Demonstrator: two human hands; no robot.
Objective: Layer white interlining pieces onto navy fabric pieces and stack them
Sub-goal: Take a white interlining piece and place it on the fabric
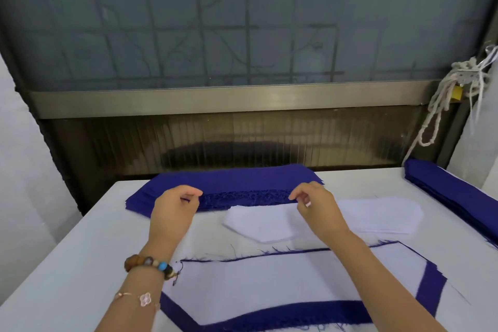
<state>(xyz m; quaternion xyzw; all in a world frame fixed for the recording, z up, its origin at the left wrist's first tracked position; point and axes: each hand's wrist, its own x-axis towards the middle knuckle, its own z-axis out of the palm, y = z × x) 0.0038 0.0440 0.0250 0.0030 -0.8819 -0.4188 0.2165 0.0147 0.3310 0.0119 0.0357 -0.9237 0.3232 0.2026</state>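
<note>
The left hand (173, 210) and right hand (318, 207) hover with fingers loosely curled at the near edge of the navy stack (242, 179) in mid-frame. I can't tell whether either pinches cloth. White interlining pieces (269, 224) lie just below, and a layered piece (256, 283) sits bottom centre.

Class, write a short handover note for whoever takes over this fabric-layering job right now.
Left hand and right hand: fingers curled at the front edge of the far navy stack; whether they pinch a piece is unclear.
White interlining pile lies just in front of that stack; a second navy stack sits at the right.
Done: layered stack nearest you, interlining on top.
Left: pair the remaining navy pieces with interlining and add them.
</note>
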